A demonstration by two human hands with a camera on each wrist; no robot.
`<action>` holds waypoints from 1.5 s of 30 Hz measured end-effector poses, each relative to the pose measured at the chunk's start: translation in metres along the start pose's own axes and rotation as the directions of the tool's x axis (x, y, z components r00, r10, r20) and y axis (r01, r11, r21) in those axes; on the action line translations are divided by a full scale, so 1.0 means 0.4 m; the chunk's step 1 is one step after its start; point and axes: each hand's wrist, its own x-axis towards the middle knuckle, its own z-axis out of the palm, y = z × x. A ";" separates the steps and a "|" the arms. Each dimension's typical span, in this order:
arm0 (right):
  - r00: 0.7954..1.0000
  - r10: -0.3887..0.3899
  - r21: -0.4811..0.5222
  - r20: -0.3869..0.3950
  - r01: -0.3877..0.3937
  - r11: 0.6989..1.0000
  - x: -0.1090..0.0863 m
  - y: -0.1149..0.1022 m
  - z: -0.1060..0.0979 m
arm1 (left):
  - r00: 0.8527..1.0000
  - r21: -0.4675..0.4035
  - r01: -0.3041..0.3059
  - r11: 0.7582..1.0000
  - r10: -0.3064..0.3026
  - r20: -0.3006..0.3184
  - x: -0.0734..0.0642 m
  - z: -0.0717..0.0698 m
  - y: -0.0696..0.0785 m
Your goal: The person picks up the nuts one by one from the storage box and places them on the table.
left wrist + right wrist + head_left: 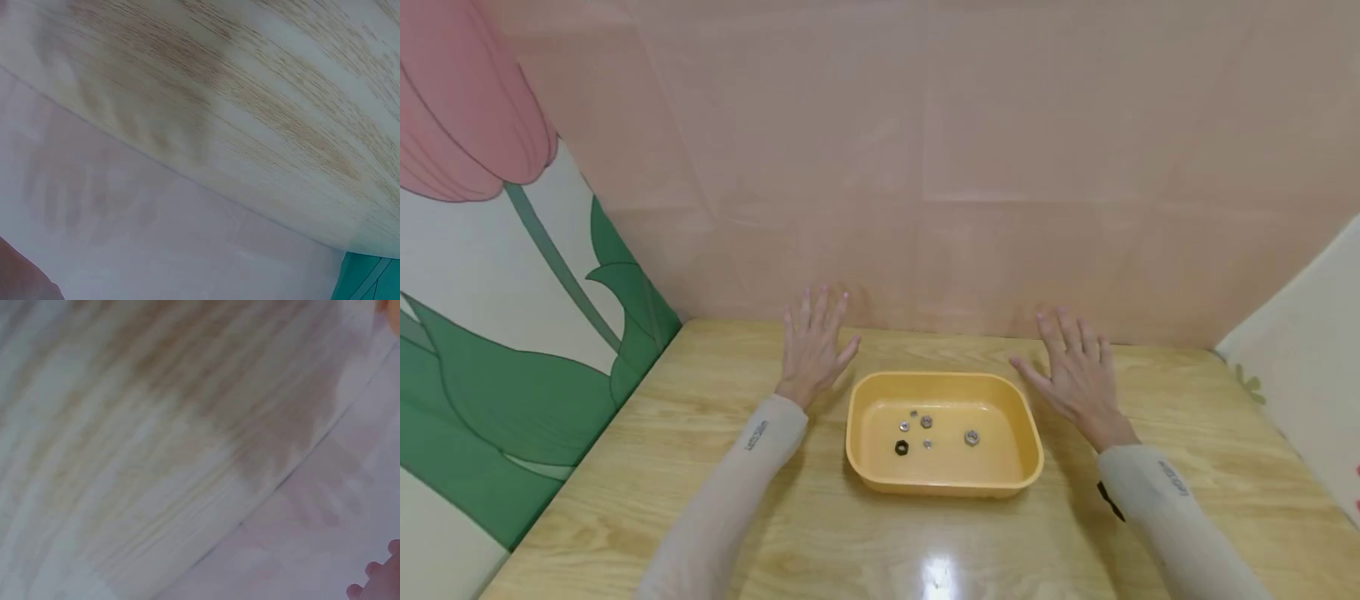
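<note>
A yellow plastic tray (945, 485) stands on the table, holding several small nuts. Among them are a black nut (902, 447), a larger silver nut (972, 437) and another silver nut (927, 422). To the left of the tray is my left hand (812, 346), fingers straight and spread, holding nothing. My right hand (1081, 379) is spread likewise to the tray's right, also without anything in it. In the left wrist view part of the hand (22, 275) shows at the lower left corner. Fingertips (373, 570) appear at the lower right of the right wrist view.
The wood-grain table (820, 542) ends at a pinkish cloth wall (925, 167) behind the hands. A tulip-patterned panel (550, 333) borders the left side, and a white panel (1300, 375) the right. A dark strap (1111, 502) shows at the right sleeve.
</note>
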 end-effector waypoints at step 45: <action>0.980 -0.192 0.100 0.053 0.186 0.977 -0.099 -0.112 -0.034 | 0.997 -0.089 0.028 0.996 -0.021 0.072 -0.076 -0.047 0.003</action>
